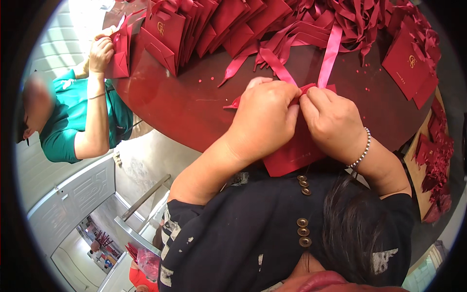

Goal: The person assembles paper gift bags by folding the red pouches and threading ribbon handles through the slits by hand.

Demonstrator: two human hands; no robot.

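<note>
A small red paper gift bag (292,155) lies against the table edge in front of me, under both hands. My left hand (267,111) is closed, its thumb and fingers pinching at the bag's upper edge. Close beside it, the fingertips of my right hand (332,118) are pinched together too. A shiny red ribbon (331,54) runs from my right fingers away over the table. Another length slants down to my left fingertips. The fingers hide just how ribbon and bag meet.
Upright red gift bags (165,36) crowd the far side of the round table (180,104). Loose ribbons (360,24) heap behind my hands, and more bags (408,63) stand at right. At left, a person in a green shirt (61,129) handles a red bag (121,53).
</note>
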